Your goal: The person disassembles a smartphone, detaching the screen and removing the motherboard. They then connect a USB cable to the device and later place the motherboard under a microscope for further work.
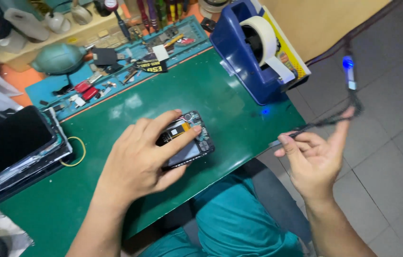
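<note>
On the green tabletop (220, 100), the left hand (139, 159) lies half curled over an opened phone (187, 139), fingers pressing its exposed back. Off the edge, the right hand (313, 159) pinches a black cable (339, 114), other fingers spread. Beyond, a blue tray (116, 62) holds small tools and parts; a tape dispenser (253, 52) stands beside.

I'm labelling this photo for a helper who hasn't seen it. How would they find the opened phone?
Start at the green mat covering the table, with the blue tape dispenser at its far right. Near the mat's front edge, the left hand presses on the opened phone. It alone has exposed dark circuitry and an orange patch.
</note>
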